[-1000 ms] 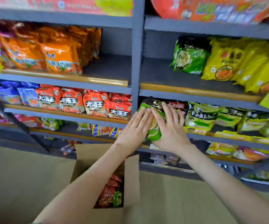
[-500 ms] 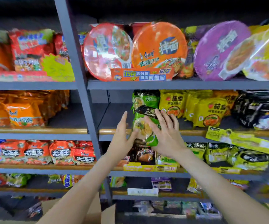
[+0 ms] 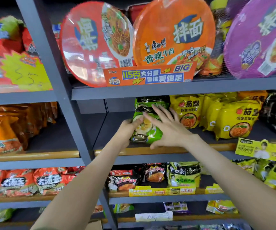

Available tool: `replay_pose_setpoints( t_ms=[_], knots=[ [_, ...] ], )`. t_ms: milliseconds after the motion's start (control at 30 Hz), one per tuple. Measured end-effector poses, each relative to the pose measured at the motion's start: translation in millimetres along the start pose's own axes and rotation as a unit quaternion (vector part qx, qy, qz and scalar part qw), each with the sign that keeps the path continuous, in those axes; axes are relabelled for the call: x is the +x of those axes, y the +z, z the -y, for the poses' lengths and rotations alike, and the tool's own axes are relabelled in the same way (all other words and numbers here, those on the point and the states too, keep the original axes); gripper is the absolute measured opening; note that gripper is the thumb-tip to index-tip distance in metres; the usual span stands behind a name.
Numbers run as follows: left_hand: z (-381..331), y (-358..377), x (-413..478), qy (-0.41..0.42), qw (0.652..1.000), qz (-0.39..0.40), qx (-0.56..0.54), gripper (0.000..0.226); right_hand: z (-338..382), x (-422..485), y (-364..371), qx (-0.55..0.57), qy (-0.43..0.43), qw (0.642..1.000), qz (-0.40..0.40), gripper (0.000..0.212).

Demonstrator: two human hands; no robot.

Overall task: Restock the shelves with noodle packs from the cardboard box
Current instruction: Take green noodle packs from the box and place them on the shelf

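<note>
Shelving mid-frame: my left hand (image 3: 127,130) grips the green noodle pack (image 3: 148,132), right hand (image 3: 169,130) pressing flat-fingered; next, seat it upright.

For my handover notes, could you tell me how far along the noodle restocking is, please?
Done: one green plastic noodle pack stands at the back, beside yellow packs. In hand: left hand grips, right hand presses, a second green pack onto the grey metal shelf. Left: bare shelf beside it; the brown cardboard box's contents are unseen.
</note>
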State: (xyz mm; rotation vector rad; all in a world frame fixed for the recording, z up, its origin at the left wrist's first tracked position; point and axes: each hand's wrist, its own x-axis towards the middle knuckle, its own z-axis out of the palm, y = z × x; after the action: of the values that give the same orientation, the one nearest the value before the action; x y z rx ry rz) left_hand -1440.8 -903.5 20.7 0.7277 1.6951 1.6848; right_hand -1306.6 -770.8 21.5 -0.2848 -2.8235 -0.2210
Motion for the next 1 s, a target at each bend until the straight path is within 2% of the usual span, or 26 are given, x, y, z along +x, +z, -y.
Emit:
replay_pose_setpoints(
  t_ms=[67, 167, 233, 333, 367, 400, 467, 500, 533, 600, 633, 700, 767, 833, 867, 900, 933, 1000],
  knots=[
    [2.4, 0.9, 10.7, -0.011, 1.000, -0.004, -0.027, 0.044, -5.4, 8.5, 2.9, 0.047, -0.006, 0.999, 0.005, 0.112],
    [4.3, 1.3, 30.0, -0.005, 0.999, -0.018, -0.048, 0.040, -13.0, 17.2, 5.3, 0.131, 0.007, 0.991, -0.040, 0.085],
    [4.2, 0.7, 42.7, 0.003, 0.996, -0.033, -0.086, 0.054, -18.1, 21.7, 6.9, 0.165, 0.046, 0.982, -0.073, 0.079],
    [11.8, -3.8, 64.6, 0.008, 0.992, -0.054, -0.111, 0.088, -26.7, 28.4, 17.3, 0.160, 0.088, 0.981, -0.070, 0.089],
    [13.1, -3.4, 66.4, 0.012, 0.994, -0.047, -0.102, 0.088, -29.0, 30.3, 22.5, 0.153, 0.085, 0.983, -0.058, 0.092],
    [13.4, -1.5, 64.7, 0.021, 0.995, -0.035, -0.091, 0.076, -30.8, 31.7, 27.7, 0.144, 0.075, 0.986, -0.047, 0.095],
    [17.3, 1.3, 64.7, 0.030, 0.998, -0.014, -0.062, 0.035, -33.5, 34.9, 38.2, 0.113, 0.056, 0.991, -0.034, 0.099],
    [19.3, 1.7, 66.2, 0.040, 0.998, -0.004, -0.040, 0.024, -34.1, 36.3, 42.2, 0.086, 0.052, 0.994, -0.034, 0.100],
    [20.5, 0.4, 69.3, 0.057, 0.998, 0.003, 0.006, 0.022, -34.4, 37.9, 45.1, 0.053, 0.053, 0.996, -0.039, 0.101],
    [18.4, -3.4, 74.3, 0.104, 0.982, 0.010, 0.158, 0.035, -34.2, 41.2, 48.5, -0.009, 0.060, 0.997, -0.049, 0.104],
    [16.8, -5.6, 76.7, 0.130, 0.958, -0.001, 0.256, 0.049, -33.9, 42.6, 49.1, -0.026, 0.064, 0.996, -0.050, 0.105],
    [14.3, -7.4, 76.7, 0.193, 0.874, -0.046, 0.445, 0.088, -33.9, 45.9, 49.8, -0.048, 0.067, 0.995, -0.048, 0.104],
    [14.1, -5.5, 72.4, 0.280, 0.743, -0.074, 0.603, 0.106, -33.9, 47.2, 50.2, -0.078, 0.075, 0.992, -0.058, 0.105],
    [17.8, -7.1, 73.4, 0.326, 0.612, -0.049, 0.719, 0.095, -32.5, 46.4, 49.5, -0.112, 0.089, 0.987, -0.072, 0.109],
    [19.6, -8.6, 76.1, 0.323, 0.578, -0.031, 0.749, 0.086, -31.6, 46.1, 49.5, -0.125, 0.095, 0.985, -0.076, 0.110],
    [19.9, -9.1, 77.6, 0.313, 0.565, -0.022, 0.763, 0.081, -30.9, 45.6, 49.7, -0.133, 0.100, 0.983, -0.079, 0.110],
    [20.2, -8.5, 79.7, 0.308, 0.553, -0.023, 0.774, 0.080, -30.5, 45.3, 50.1, -0.136, 0.107, 0.982, -0.082, 0.110],
    [21.4, -2.9, 81.9, 0.317, 0.507, -0.044, 0.801, 0.087, -31.2, 45.4, 52.2, -0.137, 0.120, 0.980, -0.079, 0.110]
  ],
)
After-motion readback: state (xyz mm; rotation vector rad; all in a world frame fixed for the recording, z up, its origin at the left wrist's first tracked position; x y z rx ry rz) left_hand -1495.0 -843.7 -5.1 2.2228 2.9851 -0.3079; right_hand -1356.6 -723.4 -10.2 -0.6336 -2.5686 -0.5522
